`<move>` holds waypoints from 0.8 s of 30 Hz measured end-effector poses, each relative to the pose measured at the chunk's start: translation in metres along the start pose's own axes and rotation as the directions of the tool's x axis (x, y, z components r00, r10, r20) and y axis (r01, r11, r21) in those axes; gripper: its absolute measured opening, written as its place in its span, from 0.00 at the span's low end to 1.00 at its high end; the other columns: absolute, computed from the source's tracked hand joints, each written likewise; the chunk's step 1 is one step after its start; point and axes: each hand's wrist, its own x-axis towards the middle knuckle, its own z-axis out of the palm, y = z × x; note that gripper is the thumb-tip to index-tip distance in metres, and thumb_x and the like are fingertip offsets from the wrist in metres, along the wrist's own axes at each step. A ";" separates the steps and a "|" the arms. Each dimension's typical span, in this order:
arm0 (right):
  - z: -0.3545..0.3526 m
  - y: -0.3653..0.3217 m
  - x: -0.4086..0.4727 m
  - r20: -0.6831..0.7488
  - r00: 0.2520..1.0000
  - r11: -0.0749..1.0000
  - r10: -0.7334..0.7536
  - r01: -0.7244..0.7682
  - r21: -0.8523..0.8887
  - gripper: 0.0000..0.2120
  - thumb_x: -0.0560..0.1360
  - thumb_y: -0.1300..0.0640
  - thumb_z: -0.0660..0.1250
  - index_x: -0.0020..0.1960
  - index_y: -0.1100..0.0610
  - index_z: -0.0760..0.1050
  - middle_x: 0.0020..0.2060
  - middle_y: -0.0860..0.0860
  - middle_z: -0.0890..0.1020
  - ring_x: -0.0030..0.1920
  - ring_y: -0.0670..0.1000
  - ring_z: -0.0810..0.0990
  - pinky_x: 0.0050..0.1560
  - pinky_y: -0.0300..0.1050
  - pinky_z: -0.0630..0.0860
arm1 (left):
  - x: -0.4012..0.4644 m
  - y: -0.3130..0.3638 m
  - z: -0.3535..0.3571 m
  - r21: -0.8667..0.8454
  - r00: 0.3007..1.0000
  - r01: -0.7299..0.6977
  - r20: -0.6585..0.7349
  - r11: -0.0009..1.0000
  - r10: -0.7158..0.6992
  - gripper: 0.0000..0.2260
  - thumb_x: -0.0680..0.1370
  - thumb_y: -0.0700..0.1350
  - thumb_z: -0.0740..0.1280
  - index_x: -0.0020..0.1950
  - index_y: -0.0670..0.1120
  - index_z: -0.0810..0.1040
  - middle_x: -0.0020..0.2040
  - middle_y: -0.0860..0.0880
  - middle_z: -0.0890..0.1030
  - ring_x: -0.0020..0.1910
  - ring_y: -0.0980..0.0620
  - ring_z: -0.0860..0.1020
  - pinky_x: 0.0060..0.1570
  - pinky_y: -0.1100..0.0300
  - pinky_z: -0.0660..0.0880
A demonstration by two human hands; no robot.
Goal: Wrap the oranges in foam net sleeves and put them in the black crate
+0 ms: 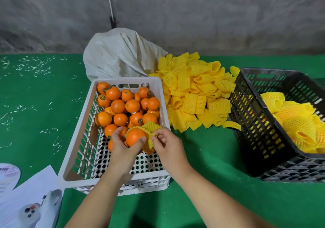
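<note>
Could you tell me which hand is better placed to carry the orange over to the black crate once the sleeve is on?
Probably the right hand: it pinches the foam net sleeve and is nearer the black crate. The left hand holds the orange over the white crate.

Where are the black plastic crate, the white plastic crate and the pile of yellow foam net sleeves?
black plastic crate (246,122), head view, left wall
white plastic crate (112,179), head view, near rim
pile of yellow foam net sleeves (195,90), head view, middle
</note>
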 end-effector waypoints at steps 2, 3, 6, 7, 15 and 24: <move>0.007 -0.003 -0.008 -0.039 0.999 0.997 -0.009 0.012 0.076 0.03 0.79 0.53 0.70 0.50 0.45 0.78 0.40 0.39 0.82 0.41 0.45 0.82 0.41 0.45 0.81 | 0.003 -0.001 -0.001 0.077 1.000 -0.011 -0.010 0.997 0.011 0.38 0.75 0.57 0.79 0.80 0.54 0.65 0.70 0.53 0.76 0.63 0.51 0.80 0.63 0.47 0.81; 0.011 -0.004 -0.011 -0.036 0.999 0.995 -0.024 0.028 0.099 0.03 0.79 0.52 0.69 0.51 0.44 0.78 0.41 0.38 0.82 0.42 0.44 0.82 0.41 0.44 0.81 | 0.003 0.000 0.000 0.136 0.999 -0.039 -0.022 0.990 0.043 0.36 0.75 0.59 0.78 0.79 0.54 0.68 0.68 0.51 0.78 0.61 0.52 0.81 0.61 0.49 0.81; 0.020 -0.007 -0.018 -0.070 0.996 0.985 -0.055 0.065 0.158 0.03 0.78 0.50 0.68 0.51 0.44 0.77 0.40 0.37 0.81 0.41 0.44 0.81 0.41 0.40 0.79 | 0.000 0.002 0.003 0.262 0.995 -0.053 -0.064 0.964 0.072 0.35 0.72 0.65 0.75 0.75 0.53 0.70 0.67 0.46 0.74 0.59 0.48 0.79 0.59 0.46 0.79; 0.020 -0.005 -0.018 -0.099 0.993 0.983 -0.064 0.080 0.164 0.03 0.78 0.51 0.68 0.51 0.44 0.77 0.40 0.39 0.81 0.40 0.44 0.80 0.39 0.40 0.79 | -0.001 0.002 0.004 0.282 0.996 -0.037 -0.067 0.959 0.058 0.33 0.74 0.62 0.76 0.74 0.54 0.69 0.67 0.46 0.72 0.59 0.46 0.77 0.59 0.47 0.78; 0.016 -0.010 -0.005 0.125 0.992 0.967 0.008 0.024 -0.255 0.35 0.70 0.34 0.70 0.73 0.35 0.60 0.62 0.37 0.66 0.59 0.45 0.77 0.54 0.46 0.81 | -0.005 0.017 -0.007 -0.315 0.942 0.272 0.282 0.909 -0.184 0.27 0.73 0.47 0.68 0.73 0.51 0.75 0.70 0.38 0.78 0.67 0.37 0.78 0.69 0.41 0.76; 0.011 -0.009 -0.009 -0.121 0.989 0.995 -0.083 0.075 -0.066 0.34 0.65 0.36 0.77 0.68 0.37 0.68 0.64 0.42 0.63 0.65 0.38 0.72 0.57 0.28 0.74 | -0.015 0.019 -0.010 -0.341 0.958 0.068 0.286 0.938 0.035 0.20 0.82 0.50 0.67 0.74 0.49 0.77 0.63 0.46 0.85 0.57 0.45 0.86 0.51 0.54 0.83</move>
